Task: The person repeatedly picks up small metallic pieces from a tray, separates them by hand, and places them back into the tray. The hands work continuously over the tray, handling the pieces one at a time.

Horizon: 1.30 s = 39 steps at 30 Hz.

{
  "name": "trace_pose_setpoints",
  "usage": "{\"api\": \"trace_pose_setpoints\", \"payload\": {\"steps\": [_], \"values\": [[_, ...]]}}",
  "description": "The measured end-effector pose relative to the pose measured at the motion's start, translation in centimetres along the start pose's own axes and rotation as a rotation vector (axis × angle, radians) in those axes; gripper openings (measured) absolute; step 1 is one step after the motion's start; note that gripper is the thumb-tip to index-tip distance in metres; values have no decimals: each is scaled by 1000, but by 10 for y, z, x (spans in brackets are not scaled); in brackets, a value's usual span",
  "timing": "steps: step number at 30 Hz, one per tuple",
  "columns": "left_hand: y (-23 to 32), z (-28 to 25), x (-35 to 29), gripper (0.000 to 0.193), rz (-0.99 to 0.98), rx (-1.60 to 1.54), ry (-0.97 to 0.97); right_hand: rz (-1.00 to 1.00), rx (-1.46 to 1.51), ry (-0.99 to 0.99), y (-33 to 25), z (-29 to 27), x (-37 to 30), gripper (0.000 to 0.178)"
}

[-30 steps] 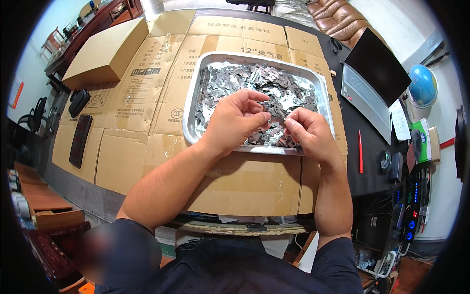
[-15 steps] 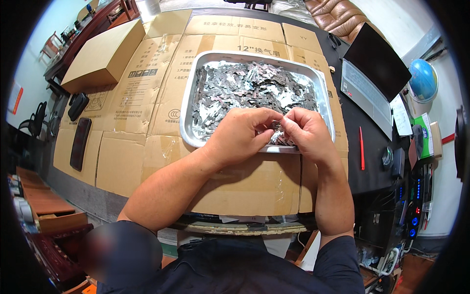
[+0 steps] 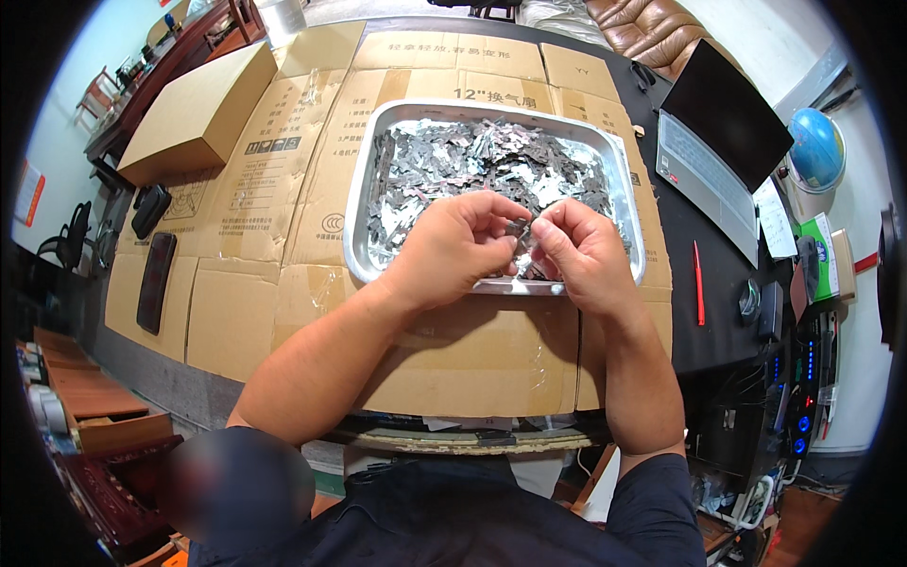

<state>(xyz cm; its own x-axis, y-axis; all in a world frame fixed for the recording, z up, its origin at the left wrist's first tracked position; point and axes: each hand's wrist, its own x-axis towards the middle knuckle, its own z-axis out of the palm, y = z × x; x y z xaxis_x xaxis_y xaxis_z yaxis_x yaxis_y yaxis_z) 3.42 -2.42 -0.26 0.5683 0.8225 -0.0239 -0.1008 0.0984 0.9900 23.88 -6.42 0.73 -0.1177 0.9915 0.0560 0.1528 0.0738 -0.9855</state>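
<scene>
A shallow silver metal tray (image 3: 356, 222) holds a heap of small flat pieces (image 3: 444, 156), dark grey and shiny silver, with a few pinkish ones. Both my hands are over its near edge, fingertips close together. My left hand (image 3: 452, 248) is closed, with a small dark piece (image 3: 517, 229) between thumb and fingers. My right hand (image 3: 590, 255) pinches thumb against forefinger beside that piece; what it grips, if anything, is too small to make out. Beneath the fingers the near part of the heap is partly hidden.
Flattened cardboard (image 3: 250, 213) lies under the tray. A cardboard box (image 3: 198, 118), a phone (image 3: 157, 283) and a black case (image 3: 150, 210) sit to the left. On the right are an open laptop (image 3: 704, 175), a red pen (image 3: 698, 283) and a small globe (image 3: 815, 149).
My fingertips have drawn slightly apart, and the small dark piece now shows between them. Both hands have shifted a little up and to the left. The tray stays in place.
</scene>
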Motion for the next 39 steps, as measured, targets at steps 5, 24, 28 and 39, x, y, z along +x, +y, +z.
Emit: {"api": "trace_pose_setpoints", "payload": {"steps": [5, 24, 28, 39], "values": [[6, -11, 3, 27, -115, -278, -46, -86, 206, -51, -2, 1, -1, 15], [4, -5, -1, 50, -84, -249, -105, -163, -14, 90, 6, 6, 0, 14], [6, -2, -1, 56, -58, -181, -83, -188, -13, 93, 4, 12, 0, 15], [5, 6, -7, 48, 45, -124, -66, -60, 95, -64, 3, 1, 1, 17]]}}
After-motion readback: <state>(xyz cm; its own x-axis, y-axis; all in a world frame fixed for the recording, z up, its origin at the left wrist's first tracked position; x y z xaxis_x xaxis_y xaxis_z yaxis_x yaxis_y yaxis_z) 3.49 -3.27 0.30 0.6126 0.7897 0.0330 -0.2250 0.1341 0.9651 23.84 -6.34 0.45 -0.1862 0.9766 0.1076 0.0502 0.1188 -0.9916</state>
